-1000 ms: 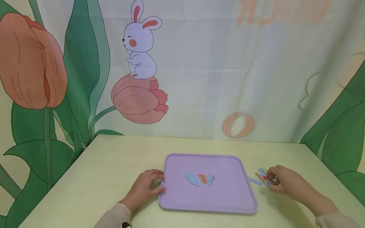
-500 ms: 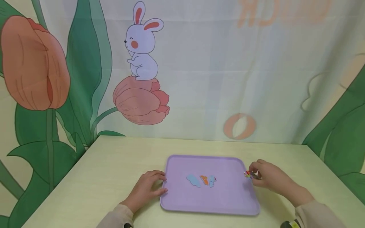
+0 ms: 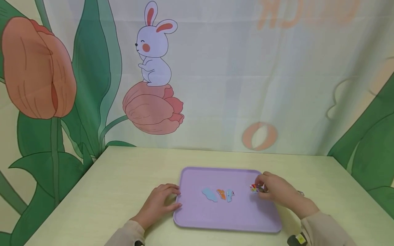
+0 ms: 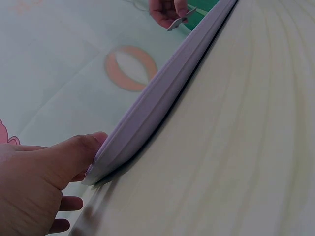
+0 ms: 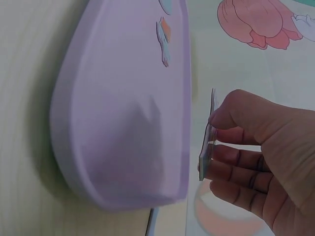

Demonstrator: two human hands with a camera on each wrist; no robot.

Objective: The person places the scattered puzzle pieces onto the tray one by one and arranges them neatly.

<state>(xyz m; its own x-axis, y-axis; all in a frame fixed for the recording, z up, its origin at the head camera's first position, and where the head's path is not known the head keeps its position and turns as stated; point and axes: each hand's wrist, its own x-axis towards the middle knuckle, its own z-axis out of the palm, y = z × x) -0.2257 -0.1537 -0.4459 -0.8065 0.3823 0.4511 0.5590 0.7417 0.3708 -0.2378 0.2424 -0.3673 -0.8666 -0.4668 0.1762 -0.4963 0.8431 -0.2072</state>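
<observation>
A lilac tray (image 3: pixel 227 218) lies on the table. Along its left rim, my left hand (image 3: pixel 158 205) rests its fingertips and thumb, fingers spread. In the left wrist view that hand (image 4: pixel 44 172) has its thumb against the tray's edge. Over the tray's right part, my right hand (image 3: pixel 278 189) pinches a colourful flat puzzle piece (image 3: pixel 254 188). The right wrist view shows this piece (image 5: pixel 206 142) edge-on between thumb and fingers, raised above the tray. Near the tray's middle lie a light-blue piece (image 3: pixel 210 194), an orange piece (image 3: pixel 221 194) and a blue-white piece (image 3: pixel 230 195).
To the right of the tray, another piece (image 3: pixel 300 193) shows partly behind my right wrist; a thin blue edge of a piece (image 5: pixel 152 221) appears there in the right wrist view. Behind the pale wooden table (image 3: pixel 147 160) hangs a curtain (image 3: pixel 215 85) printed with tulips and a rabbit.
My right hand has taken up the colourful piece from the table right of the tray and moved left with it over the tray. My left hand has stayed at the rim.
</observation>
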